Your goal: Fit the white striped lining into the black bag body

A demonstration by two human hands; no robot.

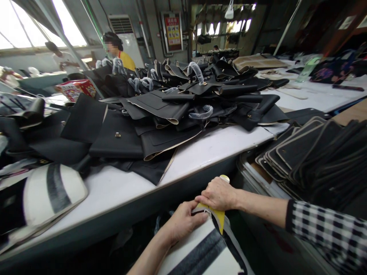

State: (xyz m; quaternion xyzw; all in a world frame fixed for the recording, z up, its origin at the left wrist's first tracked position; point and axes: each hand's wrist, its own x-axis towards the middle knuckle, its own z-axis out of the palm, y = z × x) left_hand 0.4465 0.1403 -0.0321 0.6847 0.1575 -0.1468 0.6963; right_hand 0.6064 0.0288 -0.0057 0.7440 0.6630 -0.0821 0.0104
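Observation:
Below the table's front edge I hold a white piece with a dark grey stripe (200, 248) in my lap. My left hand (182, 220) is closed, pinching the piece's top edge next to a yellow strip (219, 217). My right hand (218, 194) is closed over the same top edge and over a tool with a pale yellow round end (224, 178) that sticks out above the knuckles. The two hands nearly touch.
A big heap of black leather bag parts (172, 103) covers the white table (120, 191). A second white striped piece (51, 194) lies at the left. Stacked black panels (309, 152) fill a tray at the right. A person in yellow (120, 51) stands far back.

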